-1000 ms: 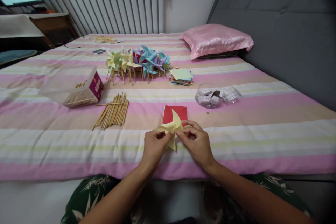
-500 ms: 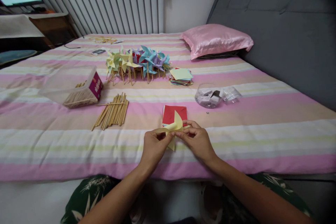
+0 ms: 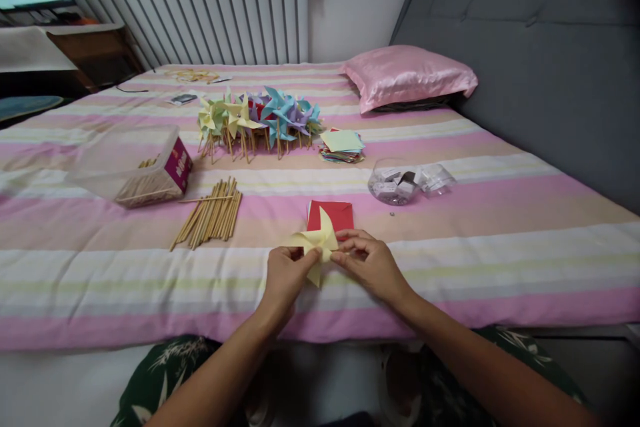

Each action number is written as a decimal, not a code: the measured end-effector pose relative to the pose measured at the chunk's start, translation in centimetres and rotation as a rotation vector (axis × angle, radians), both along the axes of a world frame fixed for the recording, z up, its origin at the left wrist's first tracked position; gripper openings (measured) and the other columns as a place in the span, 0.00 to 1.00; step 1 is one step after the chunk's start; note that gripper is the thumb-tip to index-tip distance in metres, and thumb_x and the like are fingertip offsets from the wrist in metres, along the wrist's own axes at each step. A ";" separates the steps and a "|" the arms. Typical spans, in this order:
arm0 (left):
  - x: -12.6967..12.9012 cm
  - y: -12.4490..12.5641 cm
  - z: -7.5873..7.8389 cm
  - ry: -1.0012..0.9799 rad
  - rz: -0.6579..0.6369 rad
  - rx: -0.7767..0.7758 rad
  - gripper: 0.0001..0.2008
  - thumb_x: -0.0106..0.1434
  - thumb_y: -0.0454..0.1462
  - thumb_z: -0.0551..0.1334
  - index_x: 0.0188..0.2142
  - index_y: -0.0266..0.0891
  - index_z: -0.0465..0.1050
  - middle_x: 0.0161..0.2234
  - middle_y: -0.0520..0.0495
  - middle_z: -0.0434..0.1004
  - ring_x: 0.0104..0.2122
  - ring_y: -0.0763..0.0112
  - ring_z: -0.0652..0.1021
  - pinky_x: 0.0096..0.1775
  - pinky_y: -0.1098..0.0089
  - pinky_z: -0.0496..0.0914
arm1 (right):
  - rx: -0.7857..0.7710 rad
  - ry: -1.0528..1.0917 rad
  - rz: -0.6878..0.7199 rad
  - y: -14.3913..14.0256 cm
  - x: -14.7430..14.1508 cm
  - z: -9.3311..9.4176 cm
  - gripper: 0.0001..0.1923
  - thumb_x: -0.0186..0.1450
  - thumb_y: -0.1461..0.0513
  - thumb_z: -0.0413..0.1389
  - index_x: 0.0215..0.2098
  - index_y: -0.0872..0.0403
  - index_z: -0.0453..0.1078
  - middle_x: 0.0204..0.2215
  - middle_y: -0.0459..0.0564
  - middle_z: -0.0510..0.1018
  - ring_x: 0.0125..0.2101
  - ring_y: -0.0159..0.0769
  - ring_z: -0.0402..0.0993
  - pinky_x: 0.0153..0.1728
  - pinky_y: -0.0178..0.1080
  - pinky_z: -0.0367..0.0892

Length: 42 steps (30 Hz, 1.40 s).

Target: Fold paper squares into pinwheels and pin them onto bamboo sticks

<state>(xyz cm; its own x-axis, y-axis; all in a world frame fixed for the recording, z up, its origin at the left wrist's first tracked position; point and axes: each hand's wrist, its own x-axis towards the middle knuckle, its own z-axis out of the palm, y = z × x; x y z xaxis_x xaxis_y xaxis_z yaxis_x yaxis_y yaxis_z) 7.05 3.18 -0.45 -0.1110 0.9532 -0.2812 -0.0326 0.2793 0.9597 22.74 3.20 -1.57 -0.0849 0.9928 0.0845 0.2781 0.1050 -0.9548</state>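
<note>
A pale yellow paper pinwheel (image 3: 316,241) is pinched from both sides just above the striped bedsheet (image 3: 500,247). My left hand (image 3: 284,275) grips its left side and my right hand (image 3: 369,265) holds its centre and right side. Directly behind the pinwheel lies a small stack of red paper squares (image 3: 334,213). A loose pile of wooden sticks (image 3: 211,212) lies to the left of my hands.
Farther back stand several finished coloured pinwheels (image 3: 260,119), a stack of coloured paper (image 3: 342,145), a clear tub of sticks (image 3: 145,170) and a clear round pot with small parts (image 3: 395,185). A pink pillow (image 3: 407,75) and grey headboard (image 3: 525,47) are at the right.
The view has shifted slightly left. My hands have turned the yellow pinwheel a little and its blades now lie flatter; both hands keep their hold.
</note>
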 end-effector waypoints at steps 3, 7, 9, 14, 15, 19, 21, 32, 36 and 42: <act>-0.7 0.7 0.1 0.013 0.060 0.012 0.09 0.45 0.39 0.66 0.22 0.33 0.76 0.19 0.50 0.74 0.19 0.75 0.69 0.22 0.75 0.59 | 0.037 -0.112 -0.025 1.0 1.5 0.4 0.11 0.53 0.57 0.61 0.33 0.53 0.74 0.39 0.51 0.76 0.36 0.36 0.72 0.39 0.38 0.66; -1.4 1.2 0.2 0.030 0.099 0.047 0.09 0.45 0.38 0.66 0.17 0.33 0.72 0.15 0.53 0.69 0.17 0.78 0.66 0.20 0.76 0.55 | 0.088 -0.357 -0.249 3.2 5.6 0.3 0.13 0.54 0.62 0.57 0.38 0.54 0.73 0.35 0.49 0.78 0.32 0.35 0.72 0.35 0.38 0.66; -1.4 1.2 0.3 0.022 0.091 0.042 0.09 0.45 0.38 0.65 0.18 0.33 0.73 0.15 0.53 0.69 0.17 0.78 0.66 0.20 0.76 0.56 | 0.098 -0.527 -0.376 4.2 7.9 0.1 0.15 0.53 0.63 0.56 0.40 0.53 0.73 0.37 0.49 0.78 0.33 0.37 0.72 0.36 0.39 0.66; -1.0 1.1 0.7 0.001 0.089 0.019 0.08 0.44 0.38 0.65 0.19 0.33 0.73 0.16 0.52 0.71 0.16 0.77 0.67 0.19 0.77 0.57 | 0.004 -0.678 -0.397 5.7 10.6 -0.8 0.14 0.57 0.61 0.55 0.41 0.52 0.75 0.35 0.49 0.80 0.34 0.37 0.75 0.36 0.37 0.66; -0.9 1.2 0.8 -0.002 0.089 0.017 0.08 0.43 0.38 0.65 0.19 0.33 0.73 0.16 0.52 0.72 0.16 0.77 0.68 0.19 0.77 0.58 | -0.014 -0.704 -0.387 5.9 10.6 -1.0 0.13 0.57 0.61 0.54 0.40 0.51 0.75 0.35 0.49 0.80 0.35 0.37 0.75 0.36 0.36 0.65; -0.8 1.2 0.9 0.006 0.105 0.001 0.10 0.43 0.38 0.66 0.23 0.33 0.73 0.18 0.49 0.75 0.17 0.75 0.71 0.20 0.76 0.60 | -0.052 -0.807 -0.398 6.7 9.9 -1.9 0.11 0.59 0.61 0.53 0.34 0.50 0.77 0.33 0.51 0.81 0.36 0.40 0.75 0.35 0.37 0.64; -0.8 1.2 0.8 0.014 0.110 -0.001 0.11 0.43 0.39 0.67 0.24 0.32 0.73 0.19 0.48 0.76 0.17 0.75 0.71 0.20 0.77 0.60 | -0.056 -0.815 -0.405 7.0 9.5 -2.1 0.10 0.59 0.62 0.53 0.31 0.50 0.77 0.31 0.52 0.80 0.35 0.41 0.75 0.34 0.37 0.63; -0.9 1.0 0.7 -0.004 0.072 0.011 0.11 0.44 0.39 0.66 0.24 0.31 0.74 0.19 0.47 0.76 0.18 0.75 0.72 0.21 0.77 0.61 | -0.102 -0.648 -0.138 6.8 10.2 -1.9 0.07 0.55 0.65 0.54 0.29 0.53 0.75 0.31 0.50 0.80 0.32 0.38 0.74 0.33 0.36 0.63; -0.8 1.0 0.5 -0.008 0.068 0.011 0.11 0.44 0.39 0.67 0.24 0.32 0.74 0.20 0.46 0.77 0.19 0.74 0.72 0.21 0.77 0.62 | -0.153 -0.499 0.057 6.5 10.5 -1.9 0.06 0.54 0.64 0.55 0.29 0.55 0.74 0.27 0.49 0.79 0.30 0.35 0.74 0.30 0.33 0.65; -0.7 1.1 0.5 0.008 0.074 0.001 0.11 0.44 0.39 0.67 0.24 0.32 0.74 0.20 0.47 0.77 0.19 0.74 0.72 0.21 0.77 0.61 | -0.199 -0.187 0.253 6.1 9.7 -2.0 0.09 0.53 0.62 0.54 0.31 0.57 0.73 0.26 0.48 0.77 0.28 0.33 0.72 0.30 0.34 0.65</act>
